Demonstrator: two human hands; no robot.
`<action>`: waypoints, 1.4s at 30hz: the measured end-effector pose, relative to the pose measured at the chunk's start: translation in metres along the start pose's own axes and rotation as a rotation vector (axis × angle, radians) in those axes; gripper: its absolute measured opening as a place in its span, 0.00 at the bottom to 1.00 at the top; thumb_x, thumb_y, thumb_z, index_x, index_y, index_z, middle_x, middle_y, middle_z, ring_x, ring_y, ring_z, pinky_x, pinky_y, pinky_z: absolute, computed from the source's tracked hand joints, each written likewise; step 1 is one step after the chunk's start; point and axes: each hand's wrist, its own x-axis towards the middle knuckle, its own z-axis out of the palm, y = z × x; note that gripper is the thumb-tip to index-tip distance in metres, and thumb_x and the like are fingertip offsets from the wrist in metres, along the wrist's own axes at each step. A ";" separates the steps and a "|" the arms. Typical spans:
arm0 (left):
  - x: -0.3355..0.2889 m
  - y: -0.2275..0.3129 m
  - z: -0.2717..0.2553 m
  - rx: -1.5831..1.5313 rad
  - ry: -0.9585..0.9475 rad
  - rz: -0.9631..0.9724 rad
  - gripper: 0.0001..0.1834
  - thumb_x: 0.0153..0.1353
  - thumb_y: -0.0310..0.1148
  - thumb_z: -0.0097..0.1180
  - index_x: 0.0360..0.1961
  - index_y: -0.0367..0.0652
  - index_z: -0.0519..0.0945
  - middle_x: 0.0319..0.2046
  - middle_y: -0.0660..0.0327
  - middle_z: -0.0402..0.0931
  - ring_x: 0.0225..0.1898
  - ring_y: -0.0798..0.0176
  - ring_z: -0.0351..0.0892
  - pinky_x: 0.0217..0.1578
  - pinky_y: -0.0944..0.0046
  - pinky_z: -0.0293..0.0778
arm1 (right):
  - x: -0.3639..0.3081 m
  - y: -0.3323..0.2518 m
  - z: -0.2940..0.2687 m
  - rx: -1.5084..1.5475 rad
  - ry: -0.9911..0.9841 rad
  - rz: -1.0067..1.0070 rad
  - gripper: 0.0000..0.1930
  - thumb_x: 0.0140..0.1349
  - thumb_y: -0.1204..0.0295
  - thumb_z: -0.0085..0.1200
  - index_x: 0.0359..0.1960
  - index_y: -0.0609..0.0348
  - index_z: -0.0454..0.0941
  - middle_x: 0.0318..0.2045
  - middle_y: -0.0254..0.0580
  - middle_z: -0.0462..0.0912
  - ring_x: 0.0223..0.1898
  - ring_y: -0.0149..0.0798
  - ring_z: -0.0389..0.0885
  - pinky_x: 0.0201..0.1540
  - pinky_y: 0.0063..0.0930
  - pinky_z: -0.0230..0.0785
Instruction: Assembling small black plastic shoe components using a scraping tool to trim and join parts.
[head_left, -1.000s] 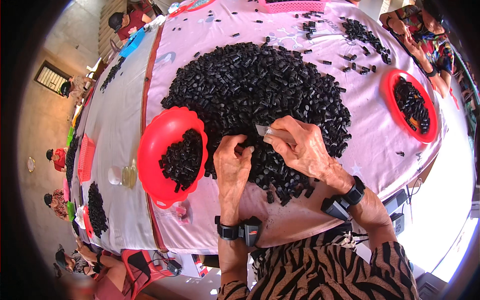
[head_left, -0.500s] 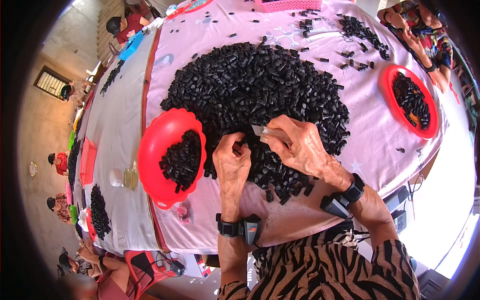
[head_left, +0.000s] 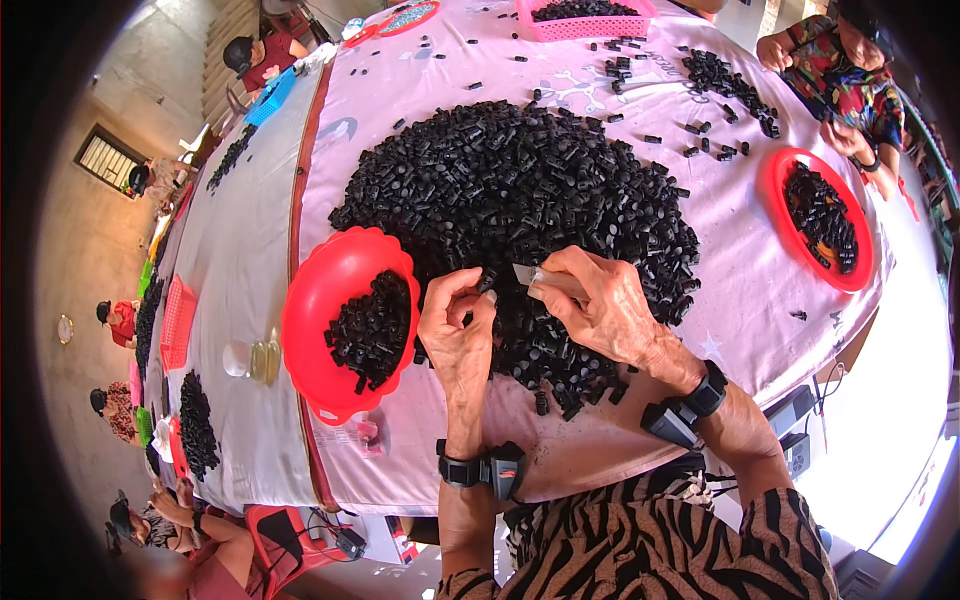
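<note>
Pinched between thumb and index finger at the center of the frame, a small black plastic cylinder [head_left: 486, 279] appears to sit in the left hand [head_left: 458, 325], whose fingers close around it in a loose curl. Just to its right, the right hand [head_left: 600, 305] grips a thin, flat, pale-gray blade-like strip [head_left: 523, 272] between thumb and fingers, its free end pointing left toward the cylinder, the two apart.

Beneath and beyond both hands, a broad heap of loose black plastic pieces [head_left: 520, 180] fills the middle of the frame, spread over a pink printed tablecloth [head_left: 400, 465]. At center left, a red plastic bowl with a scalloped rim [head_left: 318, 300] holds a far smaller batch of black pieces [head_left: 368, 335], gathered on its right side, much of its floor bare.

Judged by quantity alone, the work looks to be at an early stage: a modest share is in the bowl, while the great bulk lies in the heap. Whether the bowl's pieces differ from the heap's is too small to tell. One piece is in hand, not yet set down. At right, a red oval dish [head_left: 776, 205] contains more black pieces.
</note>
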 end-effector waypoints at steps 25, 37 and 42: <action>-0.003 0.011 0.003 0.004 -0.036 0.061 0.15 0.55 0.12 0.57 0.44 0.35 0.82 0.43 0.60 0.75 0.40 0.69 0.77 0.41 0.71 0.78 | 0.000 0.003 0.005 0.018 0.061 -0.033 0.09 0.58 0.72 0.60 0.37 0.58 0.73 0.27 0.46 0.82 0.26 0.53 0.83 0.24 0.40 0.74; -0.004 0.008 0.003 -0.380 -0.037 -0.199 0.11 0.63 0.23 0.58 0.46 0.32 0.80 0.35 0.58 0.80 0.36 0.65 0.83 0.40 0.65 0.81 | 0.000 0.002 0.003 0.002 -0.010 0.009 0.11 0.60 0.72 0.60 0.39 0.63 0.73 0.29 0.48 0.84 0.29 0.49 0.86 0.29 0.33 0.79; -0.005 0.008 0.002 -0.403 -0.055 -0.233 0.11 0.64 0.25 0.59 0.46 0.33 0.80 0.36 0.56 0.82 0.35 0.64 0.83 0.40 0.65 0.81 | 0.000 0.001 0.006 0.041 0.063 -0.021 0.09 0.58 0.72 0.61 0.37 0.58 0.74 0.26 0.46 0.82 0.25 0.52 0.83 0.24 0.39 0.74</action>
